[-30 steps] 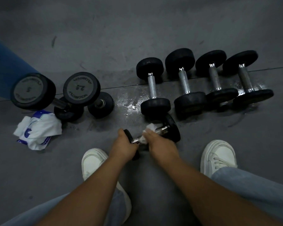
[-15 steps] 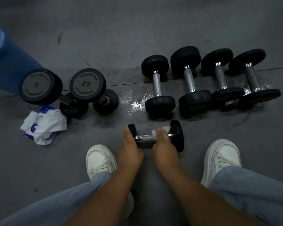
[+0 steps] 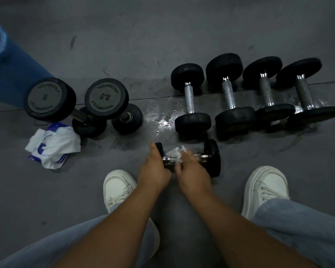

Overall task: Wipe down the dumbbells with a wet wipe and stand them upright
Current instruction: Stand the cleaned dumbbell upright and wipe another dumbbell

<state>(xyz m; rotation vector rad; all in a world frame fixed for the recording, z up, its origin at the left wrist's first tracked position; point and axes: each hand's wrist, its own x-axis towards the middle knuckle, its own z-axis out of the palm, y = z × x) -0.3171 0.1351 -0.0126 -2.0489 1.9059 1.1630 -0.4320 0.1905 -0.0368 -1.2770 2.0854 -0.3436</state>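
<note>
White wet wipe [image 3: 175, 152], pinched round the bar by the right hand [image 3: 190, 171], should sweep the whole handle of the small dumbbell [image 3: 212, 157] while the left hand [image 3: 155, 169], gripping its left plate, rotates it, just nearer than the row of lying dumbbells [image 3: 190, 97].

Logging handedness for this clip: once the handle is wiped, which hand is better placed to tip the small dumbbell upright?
Probably the left hand: it grips the left head of the small dumbbell, while the right hand is occupied holding the wet wipe against the handle.
</note>
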